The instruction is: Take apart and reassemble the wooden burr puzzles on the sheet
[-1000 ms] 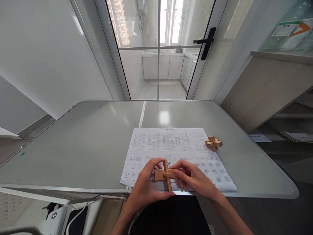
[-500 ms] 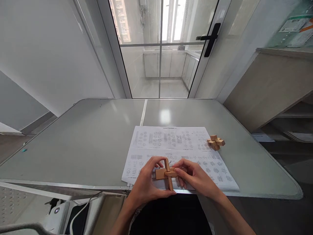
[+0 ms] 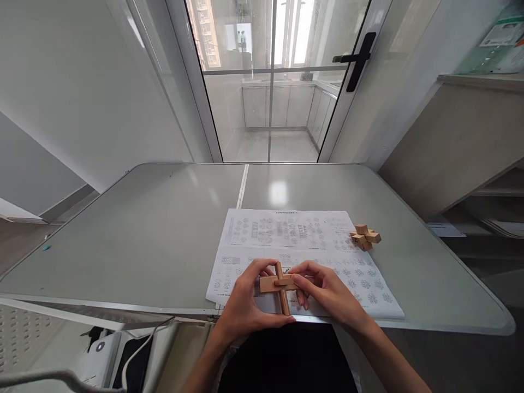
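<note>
Between my hands is a cross-shaped wooden burr puzzle, held just above the near edge of an instruction sheet. My left hand is closed round it, fingers at the top end of the upright stick and thumb at the bottom end. With thumb and fingers, my right hand pinches the right end of the crosswise pieces. Printed diagrams of puzzle pieces cover the white sheet. A second, assembled wooden burr puzzle rests at the sheet's right edge.
The grey table reaches back to a glass door with a black handle. Below its front left edge are a white device, a cable and a dark flat object. A shelf unit stands at the right.
The crosswise piece in front has shifted or turned slightly against the upright stick. Both hands keep their grip. The whole view has moved a little.
</note>
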The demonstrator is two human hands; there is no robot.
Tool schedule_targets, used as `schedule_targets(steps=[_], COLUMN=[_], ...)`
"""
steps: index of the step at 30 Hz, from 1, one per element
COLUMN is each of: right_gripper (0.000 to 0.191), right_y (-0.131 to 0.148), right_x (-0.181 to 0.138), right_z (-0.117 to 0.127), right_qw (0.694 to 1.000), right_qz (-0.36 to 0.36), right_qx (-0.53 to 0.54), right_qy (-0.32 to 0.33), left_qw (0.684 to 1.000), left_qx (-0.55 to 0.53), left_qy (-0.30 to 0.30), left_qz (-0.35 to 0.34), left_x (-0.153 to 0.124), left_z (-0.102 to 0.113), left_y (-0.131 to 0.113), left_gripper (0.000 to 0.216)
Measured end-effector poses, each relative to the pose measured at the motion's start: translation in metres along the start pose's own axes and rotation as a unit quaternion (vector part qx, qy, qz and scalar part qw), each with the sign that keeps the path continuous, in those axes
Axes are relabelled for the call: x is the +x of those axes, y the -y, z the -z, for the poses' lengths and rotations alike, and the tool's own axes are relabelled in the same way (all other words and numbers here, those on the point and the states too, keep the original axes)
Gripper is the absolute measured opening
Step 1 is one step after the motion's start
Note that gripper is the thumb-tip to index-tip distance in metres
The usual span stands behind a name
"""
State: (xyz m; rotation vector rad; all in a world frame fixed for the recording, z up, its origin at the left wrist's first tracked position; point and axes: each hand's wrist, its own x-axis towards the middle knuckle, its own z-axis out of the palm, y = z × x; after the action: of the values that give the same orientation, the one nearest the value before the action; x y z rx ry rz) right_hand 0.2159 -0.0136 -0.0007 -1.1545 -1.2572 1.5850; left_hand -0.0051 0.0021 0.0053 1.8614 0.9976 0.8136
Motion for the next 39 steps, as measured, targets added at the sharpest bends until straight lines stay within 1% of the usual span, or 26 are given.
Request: schedule_targets(steps=[4, 9, 14, 18, 21, 23, 25, 27, 29, 32, 35, 39], right_gripper=[0.043, 0.045, 0.046, 0.044, 0.041, 0.042, 0.045, 0.046, 0.045, 0.048, 0.045, 0.040], right_y=[0.004, 0.012, 0.012, 0.012, 0.017, 0.023, 0.029, 0.032, 0.029, 0.015, -0.001, -0.014], right_x=[-0.002, -0.005, -0.006, -0.007, -0.009, -0.010, -0.011, -0.012, -0.011, -0.009, -0.006, -0.001], right_z=[-0.001, -0.001, -0.002, -0.002, 0.001, 0.004, 0.010, 0.018, 0.025, 0.031, 0.028, 0.020], right_qw=[1.000, 1.000, 0.999, 1.000, 1.000, 0.999, 0.998, 0.993, 0.983, 0.961, 0.940, 0.919], right_qz=[-0.013, -0.013, -0.013, -0.013, -0.012, -0.007, 0.007, 0.024, 0.032, 0.027, 0.029, 0.052], right_qx=[0.010, -0.019, -0.028, -0.009, 0.019, 0.030, 0.030, 0.004, -0.057, -0.160, -0.234, -0.313], right_qy=[0.006, 0.008, -0.009, -0.010, -0.013, -0.023, -0.057, -0.115, -0.172, -0.226, -0.246, -0.232], left_qw=[1.000, 1.000, 1.000, 1.000, 1.000, 1.000, 1.000, 1.000, 0.999, 0.999, 0.999, 0.999], left_qx=[-0.011, -0.014, -0.003, -0.008, -0.015, -0.014, -0.006, 0.002, 0.007, 0.004, -0.003, -0.005], left_qy=[-0.002, -0.001, 0.007, 0.008, 0.004, 0.000, -0.006, -0.017, -0.032, -0.048, -0.051, -0.045], left_qz=[-0.001, -0.010, -0.017, -0.015, -0.021, -0.022, -0.019, -0.016, -0.013, -0.010, -0.009, -0.005], left_x=[-0.001, -0.002, -0.002, -0.002, -0.001, -0.001, -0.001, -0.002, -0.003, -0.004, -0.004, -0.004], left_z=[0.000, 0.000, 0.001, 0.001, 0.000, 0.000, 0.000, -0.001, -0.001, -0.001, 0.000, 0.001], left_y=[0.001, 0.001, -0.003, -0.005, -0.005, -0.005, -0.005, -0.004, -0.002, 0.001, 0.002, 0.001], left_gripper=[0.087, 0.089, 0.085, 0.085, 0.086, 0.085, 0.085, 0.086, 0.086, 0.084, 0.082, 0.082])
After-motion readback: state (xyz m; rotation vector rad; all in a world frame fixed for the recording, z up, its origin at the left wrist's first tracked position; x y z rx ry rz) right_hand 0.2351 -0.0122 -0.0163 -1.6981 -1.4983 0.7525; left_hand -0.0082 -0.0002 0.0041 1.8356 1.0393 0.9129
